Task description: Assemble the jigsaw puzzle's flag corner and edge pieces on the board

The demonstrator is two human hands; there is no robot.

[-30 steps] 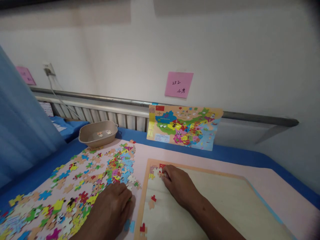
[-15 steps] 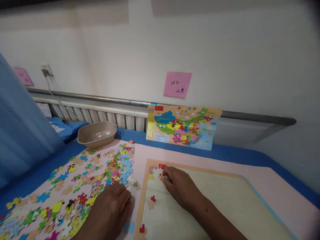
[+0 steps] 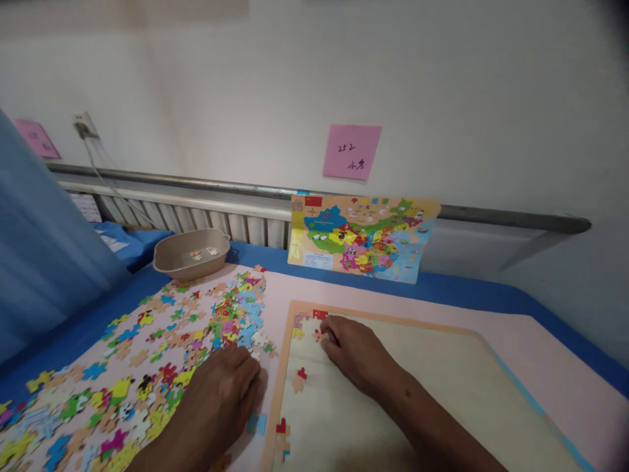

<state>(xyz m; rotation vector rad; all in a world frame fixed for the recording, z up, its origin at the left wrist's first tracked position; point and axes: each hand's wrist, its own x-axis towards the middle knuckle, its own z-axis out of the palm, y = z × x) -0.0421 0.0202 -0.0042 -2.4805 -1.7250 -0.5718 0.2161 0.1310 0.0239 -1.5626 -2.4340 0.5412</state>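
My right hand (image 3: 354, 354) rests inside the puzzle tray (image 3: 442, 393) near its top-left corner, fingertips pinched on a small puzzle piece (image 3: 318, 336) pressed to the board. A few fitted pieces (image 3: 307, 319) sit in that corner. My left hand (image 3: 222, 395) lies palm down with fingers curled at the right edge of the heap of loose coloured pieces (image 3: 162, 354), just left of the tray's frame; whether it holds a piece is hidden. A lone red and tan piece (image 3: 299, 378) lies on the tray between my hands.
A finished map picture (image 3: 361, 237) leans against the wall rail behind the tray. A tan bowl (image 3: 191, 254) with a few pieces stands at the back left. A pink note (image 3: 351, 151) sticks on the wall. A blue curtain (image 3: 34, 249) hangs at the left.
The camera tilted slightly, so everything sits a bit higher in view. My right fingertips shifted a little over the piece at the corner; my left hand stayed put.
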